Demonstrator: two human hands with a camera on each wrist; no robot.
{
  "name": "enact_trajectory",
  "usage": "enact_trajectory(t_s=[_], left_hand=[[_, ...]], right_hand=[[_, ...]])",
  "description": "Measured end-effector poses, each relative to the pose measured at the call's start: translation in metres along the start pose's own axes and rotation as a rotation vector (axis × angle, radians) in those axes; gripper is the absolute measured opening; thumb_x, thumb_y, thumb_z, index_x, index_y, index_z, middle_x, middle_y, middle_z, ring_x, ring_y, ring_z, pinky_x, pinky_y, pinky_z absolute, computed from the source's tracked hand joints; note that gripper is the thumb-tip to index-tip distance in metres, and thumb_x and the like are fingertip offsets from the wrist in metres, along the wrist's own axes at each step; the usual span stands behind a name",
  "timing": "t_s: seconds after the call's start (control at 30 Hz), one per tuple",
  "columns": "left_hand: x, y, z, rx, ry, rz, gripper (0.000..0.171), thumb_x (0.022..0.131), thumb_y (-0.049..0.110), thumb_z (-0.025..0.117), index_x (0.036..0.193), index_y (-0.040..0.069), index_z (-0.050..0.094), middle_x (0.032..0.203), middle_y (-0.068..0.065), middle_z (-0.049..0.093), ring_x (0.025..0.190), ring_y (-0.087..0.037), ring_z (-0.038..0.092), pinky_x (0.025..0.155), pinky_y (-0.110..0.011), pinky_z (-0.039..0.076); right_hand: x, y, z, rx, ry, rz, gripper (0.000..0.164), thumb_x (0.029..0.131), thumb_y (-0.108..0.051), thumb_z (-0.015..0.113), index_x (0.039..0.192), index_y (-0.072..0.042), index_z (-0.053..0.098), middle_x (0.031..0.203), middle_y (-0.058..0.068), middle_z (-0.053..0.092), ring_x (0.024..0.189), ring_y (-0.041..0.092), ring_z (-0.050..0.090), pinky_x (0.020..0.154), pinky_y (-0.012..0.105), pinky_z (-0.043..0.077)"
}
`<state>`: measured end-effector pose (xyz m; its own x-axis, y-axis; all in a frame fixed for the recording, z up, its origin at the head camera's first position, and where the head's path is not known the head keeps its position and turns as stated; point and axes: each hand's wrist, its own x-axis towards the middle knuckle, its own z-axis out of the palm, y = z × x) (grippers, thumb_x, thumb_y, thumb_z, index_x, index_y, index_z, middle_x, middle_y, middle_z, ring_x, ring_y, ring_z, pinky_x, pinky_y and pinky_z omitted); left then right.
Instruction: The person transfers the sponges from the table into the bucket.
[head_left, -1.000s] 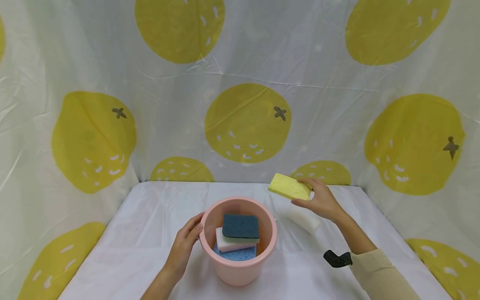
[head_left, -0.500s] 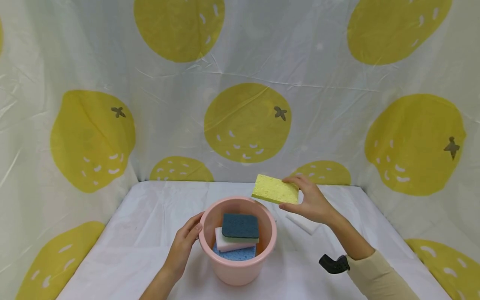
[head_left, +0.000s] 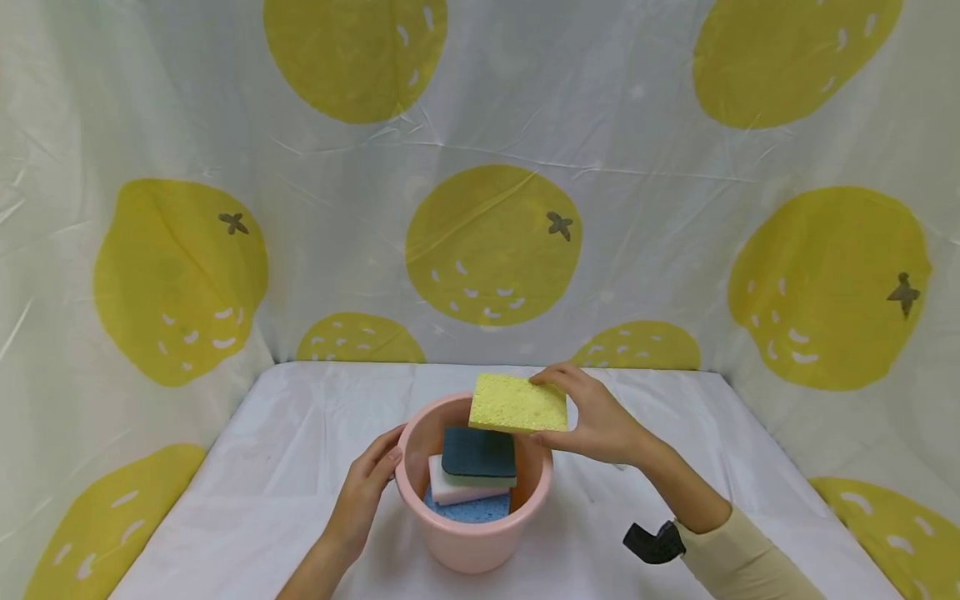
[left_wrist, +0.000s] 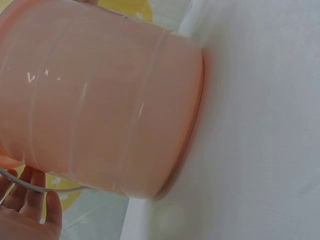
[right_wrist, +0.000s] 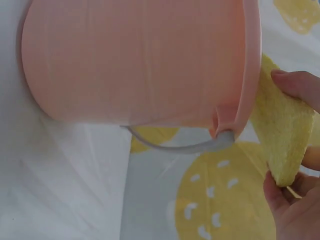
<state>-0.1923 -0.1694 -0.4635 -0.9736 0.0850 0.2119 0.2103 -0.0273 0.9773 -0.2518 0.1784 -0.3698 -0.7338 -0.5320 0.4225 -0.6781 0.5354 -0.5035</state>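
Note:
In the head view a pink bucket stands upright on the white-covered table. My left hand holds its left rim, and in the left wrist view the grey wire handle crosses in front of the fingers. My right hand pinches a yellow sponge between thumb and fingers, over the bucket's back right rim. Inside the bucket lie a sponge with a dark green scouring top, a white-and-pink sponge under it, and a blue sponge lowest.
White cloth covers the table. A white curtain printed with lemons encloses the back and both sides. A black strap piece sticks out from the right sleeve.
The right hand has carried the yellow sponge left and slightly down, from right of the bucket to over its rim. A flat white piece on the table is now hidden behind that hand.

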Motion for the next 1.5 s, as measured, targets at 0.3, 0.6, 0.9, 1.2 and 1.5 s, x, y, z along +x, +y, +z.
enact_trajectory(t_s=[0.3,0.6,0.9,1.2,1.5], left_hand=[[0.001,0.002,0.002,0.021,0.005,-0.022,0.045,0.109,0.027,0.051,0.148,0.006,0.055,0.149,-0.008,0.055,0.134,-0.025,0.05,0.102,-0.032,0.045],[-0.001,-0.002,0.003,0.006,0.005,-0.012,0.043,0.109,0.025,0.051,0.147,0.006,0.056,0.147,-0.009,0.056,0.131,-0.023,0.053,0.101,-0.032,0.045],[-0.001,-0.004,0.005,-0.002,-0.01,0.009,0.043,0.109,0.025,0.05,0.147,0.007,0.056,0.146,-0.009,0.057,0.131,-0.021,0.054,0.1,-0.031,0.046],[-0.001,-0.005,0.004,0.007,0.006,-0.003,0.043,0.109,0.027,0.051,0.147,0.007,0.056,0.147,-0.008,0.057,0.131,-0.02,0.054,0.1,-0.031,0.046],[0.001,-0.003,0.0,0.013,0.006,0.019,0.042,0.109,0.025,0.05,0.147,0.007,0.056,0.146,-0.008,0.058,0.129,-0.021,0.055,0.099,-0.031,0.046]], right_hand=[[-0.002,-0.016,0.015,0.015,-0.047,-0.088,0.065,0.082,-0.042,0.088,0.136,-0.017,0.062,0.136,-0.006,0.055,0.125,0.019,0.054,0.099,0.05,0.049],[-0.004,-0.03,0.026,-0.001,-0.1,-0.132,0.065,0.084,-0.048,0.085,0.137,-0.018,0.062,0.133,-0.006,0.053,0.121,0.015,0.053,0.097,0.045,0.05],[-0.007,-0.038,0.034,-0.013,-0.129,-0.177,0.067,0.085,-0.05,0.083,0.139,-0.018,0.06,0.135,-0.008,0.051,0.125,0.015,0.05,0.099,0.045,0.048],[-0.007,-0.043,0.039,-0.05,-0.157,-0.171,0.07,0.084,-0.052,0.083,0.14,-0.017,0.06,0.139,-0.007,0.05,0.128,0.013,0.045,0.1,0.043,0.048],[-0.002,-0.045,0.04,-0.026,-0.177,-0.228,0.059,0.096,-0.048,0.071,0.142,-0.014,0.058,0.143,-0.003,0.05,0.132,0.016,0.045,0.104,0.049,0.044]])
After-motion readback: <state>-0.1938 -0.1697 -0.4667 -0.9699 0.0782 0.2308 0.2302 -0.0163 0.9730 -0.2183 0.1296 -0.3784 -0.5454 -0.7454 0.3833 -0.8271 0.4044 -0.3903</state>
